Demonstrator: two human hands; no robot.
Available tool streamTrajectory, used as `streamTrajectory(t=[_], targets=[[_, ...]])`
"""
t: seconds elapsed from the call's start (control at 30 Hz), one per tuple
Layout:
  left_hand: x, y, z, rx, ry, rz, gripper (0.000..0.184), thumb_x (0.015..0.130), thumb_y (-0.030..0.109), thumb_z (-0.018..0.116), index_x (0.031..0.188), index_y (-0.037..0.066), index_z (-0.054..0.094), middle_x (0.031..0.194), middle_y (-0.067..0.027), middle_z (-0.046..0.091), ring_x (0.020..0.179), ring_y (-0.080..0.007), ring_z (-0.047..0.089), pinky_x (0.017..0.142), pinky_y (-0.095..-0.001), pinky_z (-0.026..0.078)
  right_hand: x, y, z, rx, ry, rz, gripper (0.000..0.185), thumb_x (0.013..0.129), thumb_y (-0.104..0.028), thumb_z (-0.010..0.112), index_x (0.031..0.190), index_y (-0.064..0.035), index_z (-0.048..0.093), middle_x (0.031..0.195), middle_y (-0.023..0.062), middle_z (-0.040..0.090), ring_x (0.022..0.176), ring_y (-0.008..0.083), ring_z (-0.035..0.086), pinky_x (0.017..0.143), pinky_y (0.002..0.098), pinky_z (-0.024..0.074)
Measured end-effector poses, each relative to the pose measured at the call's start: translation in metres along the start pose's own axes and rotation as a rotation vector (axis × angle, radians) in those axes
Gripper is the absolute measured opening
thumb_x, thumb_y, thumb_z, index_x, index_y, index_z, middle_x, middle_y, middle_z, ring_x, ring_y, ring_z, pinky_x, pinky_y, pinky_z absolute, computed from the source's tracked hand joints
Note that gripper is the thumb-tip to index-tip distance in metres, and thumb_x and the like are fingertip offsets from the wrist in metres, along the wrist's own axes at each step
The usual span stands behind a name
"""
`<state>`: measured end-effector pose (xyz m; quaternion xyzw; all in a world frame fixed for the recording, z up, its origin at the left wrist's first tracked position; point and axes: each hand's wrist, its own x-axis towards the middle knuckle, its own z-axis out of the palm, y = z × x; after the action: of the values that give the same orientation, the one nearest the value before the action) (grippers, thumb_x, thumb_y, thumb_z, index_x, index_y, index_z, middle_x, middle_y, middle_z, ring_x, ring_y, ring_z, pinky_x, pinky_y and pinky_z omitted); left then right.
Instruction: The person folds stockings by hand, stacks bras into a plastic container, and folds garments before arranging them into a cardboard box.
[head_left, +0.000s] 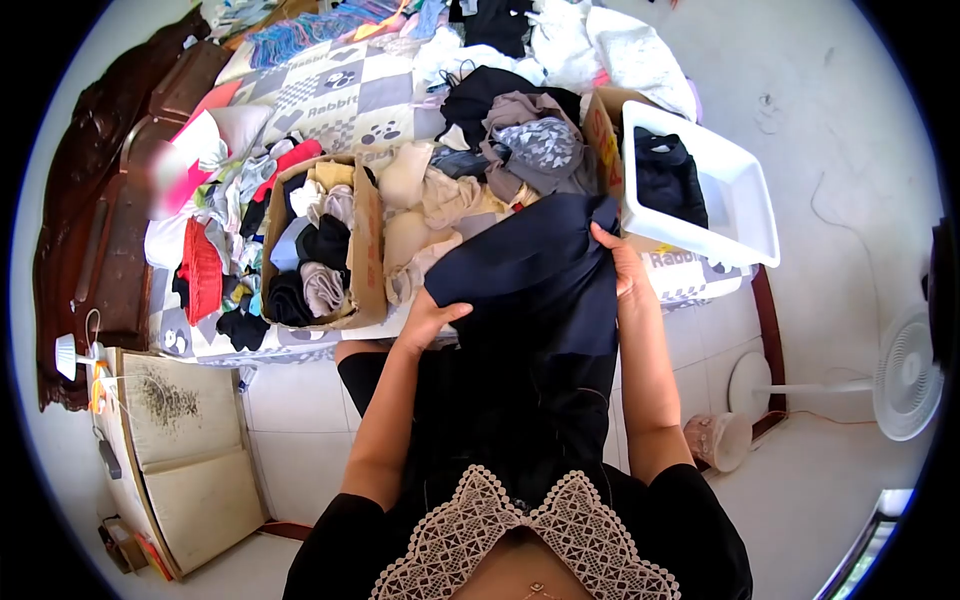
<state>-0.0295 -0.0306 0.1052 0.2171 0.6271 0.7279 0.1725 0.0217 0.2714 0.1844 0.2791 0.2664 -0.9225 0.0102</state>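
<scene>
A dark navy garment [540, 265] is stretched between my two hands, above my lap and the bed's front edge. My left hand [432, 318] grips its lower left side, thumb on top of the cloth. At its upper right side, my right hand [622, 262] holds the edge, with the thumb over the cloth. Just beyond the garment lie beige clothes [445, 200] and a grey patterned piece [540, 147]. The fingers beneath the fabric are partly hidden.
On the bed [330, 110], a cardboard box [370, 250] holds rolled clothes, with a colourful pile [205, 260] to its left. A white bin [740, 190] with black cloth stands right. A fan [905, 375] and a small wastebasket [718, 442] are at the right.
</scene>
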Motion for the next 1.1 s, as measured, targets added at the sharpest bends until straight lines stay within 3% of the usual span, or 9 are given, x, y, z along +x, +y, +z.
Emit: streamTrajectory(t=[0.17, 0.3, 0.47, 0.67, 0.83, 0.87, 0.93, 0.97, 1.1], targets=[[0.009, 0.006, 0.009, -0.339, 0.226, -0.356, 0.051, 0.085, 0.028, 0.065, 0.124, -0.002, 0.05, 0.116, -0.0111, 0.058, 0.1, -0.0208, 0.059, 0.089, -0.0325, 0.047, 0.014, 0.01, -0.02, -0.358, 0.188, -0.248, 0.044, 0.082, -0.017, 0.068, 0.116, 0.0069, 0.053, 0.106, 0.0162, 0.063, 0.096, 0.0275, 0.061, 0.084, 0.0391, 0.0493], [0.027, 0.016, 0.004, -0.614, 0.367, -0.577, 0.055, 0.093, 0.043, 0.048, 0.124, -0.002, 0.049, 0.12, -0.0158, 0.056, 0.106, -0.0278, 0.058, 0.092, -0.0395, 0.046, -0.006, 0.019, 0.011, -0.773, 0.292, -0.649, 0.054, 0.083, -0.028, 0.068, 0.118, 0.0105, 0.051, 0.109, 0.0165, 0.061, 0.101, 0.0242, 0.057, 0.088, 0.032, 0.0428], [0.03, 0.006, -0.01, -0.847, 0.32, -0.691, 0.055, 0.096, 0.044, 0.038, 0.125, -0.002, 0.048, 0.123, -0.0163, 0.055, 0.109, -0.0294, 0.056, 0.096, -0.0438, 0.044, -0.001, 0.032, 0.018, -0.826, 0.42, -0.532, 0.059, 0.088, -0.04, 0.06, 0.119, 0.0091, 0.051, 0.112, 0.0175, 0.059, 0.102, 0.0245, 0.056, 0.088, 0.0323, 0.0433], [0.012, 0.041, -0.032, -1.106, 0.099, -0.548, 0.048, 0.098, 0.037, 0.036, 0.126, 0.0, 0.047, 0.122, -0.0172, 0.055, 0.109, -0.0309, 0.056, 0.096, -0.0434, 0.044, -0.005, 0.012, 0.013, -0.376, 0.002, -0.106, 0.059, 0.092, -0.041, 0.051, 0.126, 0.0072, 0.043, 0.119, 0.0189, 0.056, 0.101, 0.0271, 0.061, 0.086, 0.0375, 0.0504], [0.018, -0.094, -0.092, -1.083, 0.121, -0.639, 0.052, 0.095, 0.04, 0.041, 0.126, -0.002, 0.046, 0.12, -0.0191, 0.055, 0.107, -0.0321, 0.056, 0.1, -0.0408, 0.041, 0.087, 0.039, -0.053, -0.493, 0.359, 0.084, 0.045, 0.093, -0.036, 0.05, 0.119, 0.0015, 0.051, 0.104, 0.0159, 0.064, 0.091, 0.0264, 0.064, 0.079, 0.0388, 0.0537], [0.015, -0.084, -0.072, -1.067, 0.069, -0.564, 0.053, 0.092, 0.045, 0.043, 0.121, 0.0, 0.048, 0.121, -0.019, 0.053, 0.115, -0.0353, 0.049, 0.103, -0.0527, 0.033, 0.101, 0.049, -0.073, -0.437, 0.344, 0.063, 0.043, 0.093, -0.035, 0.052, 0.117, 0.001, 0.052, 0.1, 0.0147, 0.065, 0.089, 0.0259, 0.064, 0.078, 0.0386, 0.054], [0.011, -0.025, -0.031, -1.124, 0.492, -0.954, 0.045, 0.089, 0.04, 0.045, 0.117, 0.005, 0.051, 0.123, -0.0185, 0.051, 0.123, -0.0386, 0.039, 0.102, -0.0668, 0.022, 0.103, 0.059, -0.085, -0.465, 0.335, 0.058, 0.043, 0.09, -0.031, 0.057, 0.115, 0.0036, 0.052, 0.098, 0.015, 0.065, 0.078, 0.0258, 0.065, 0.066, 0.0396, 0.0542], [0.006, -0.069, -0.044, -1.11, 0.28, -0.889, 0.048, 0.083, 0.034, 0.045, 0.121, 0.007, 0.05, 0.127, -0.0174, 0.049, 0.126, -0.0398, 0.034, 0.097, -0.0734, 0.02, 0.103, 0.065, -0.089, -0.491, 0.327, 0.044, 0.042, 0.089, -0.028, 0.059, 0.114, 0.005, 0.053, 0.097, 0.0156, 0.065, 0.079, 0.0254, 0.065, 0.067, 0.0389, 0.0538], [0.0, -0.088, -0.041, -0.823, 0.181, -0.928, 0.051, 0.078, 0.034, 0.046, 0.122, 0.009, 0.051, 0.127, -0.0144, 0.05, 0.12, -0.0416, 0.042, 0.099, -0.0671, 0.023, 0.06, 0.067, -0.061, -0.603, 0.37, -0.014, 0.042, 0.083, -0.017, 0.065, 0.112, 0.0099, 0.052, 0.097, 0.0169, 0.065, 0.082, 0.0263, 0.064, 0.072, 0.0371, 0.0528]])
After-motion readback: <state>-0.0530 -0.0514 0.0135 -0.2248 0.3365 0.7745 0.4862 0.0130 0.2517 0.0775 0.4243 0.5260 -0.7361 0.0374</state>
